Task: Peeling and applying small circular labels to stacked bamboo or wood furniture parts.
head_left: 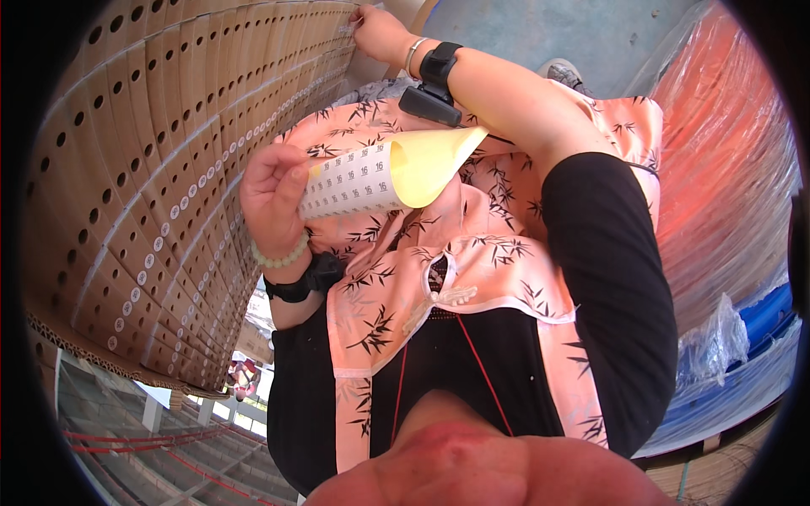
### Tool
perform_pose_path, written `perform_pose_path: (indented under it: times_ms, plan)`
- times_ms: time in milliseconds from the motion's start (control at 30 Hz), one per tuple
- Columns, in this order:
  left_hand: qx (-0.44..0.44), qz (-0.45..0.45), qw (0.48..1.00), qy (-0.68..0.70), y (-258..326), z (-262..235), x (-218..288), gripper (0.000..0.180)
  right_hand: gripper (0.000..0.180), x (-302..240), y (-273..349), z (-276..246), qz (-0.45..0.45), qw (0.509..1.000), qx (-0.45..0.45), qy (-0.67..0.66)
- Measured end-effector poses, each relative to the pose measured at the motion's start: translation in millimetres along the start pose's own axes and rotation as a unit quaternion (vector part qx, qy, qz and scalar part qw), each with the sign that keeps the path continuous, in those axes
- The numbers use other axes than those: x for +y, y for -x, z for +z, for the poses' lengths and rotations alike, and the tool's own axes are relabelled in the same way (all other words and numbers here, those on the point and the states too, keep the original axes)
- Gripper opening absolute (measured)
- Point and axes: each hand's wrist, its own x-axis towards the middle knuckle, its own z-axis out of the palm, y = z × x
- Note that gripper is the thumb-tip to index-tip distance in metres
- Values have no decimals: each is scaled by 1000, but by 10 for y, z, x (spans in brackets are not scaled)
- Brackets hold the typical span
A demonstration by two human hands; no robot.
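My left hand (pixel 277 190) pinches the edge of a label sheet (pixel 354 180), white with rows of small printed stickers. Its yellow backing curls over toward the right, in front of my apron. Beside that hand rises a wall of stacked brown cardboard boxes (pixel 143 202) with round holes and lines of small round white stickers. My right arm reaches across to the far end of the stack. There my right hand (pixel 381 35) presses its closed fingertips against the box edges; whatever they hold is too small to make out.
Clear film wraps a tall orange and blue load (pixel 717 194) on my right. Beyond my apron (pixel 506 253) lies a grey-blue floor (pixel 540 34), with a shoe (pixel 567 74) showing. Another person (pixel 245 378) appears in the distance past the boxes at lower left.
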Motion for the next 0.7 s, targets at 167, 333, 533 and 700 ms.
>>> perform_pose_path:
  times_ms: [167, 333, 533, 700]
  plan:
    - [-22, 14, 1000, 16, -83, 29, -64, 16, 21, 289, -461, -309, -160, 978, 65, 118]
    - [-48, 44, 998, 6, -195, -36, -167, 16, 27, -857, 62, -1213, -145, 957, -136, 211]
    - [-62, 122, 991, -5, -327, 43, -314, 15, 27, -1803, 1198, -1845, -192, 933, -240, 189]
    - [-19, 256, 960, -116, -537, 119, -427, 18, 26, -1987, 1811, -1691, -300, 884, -194, 301]
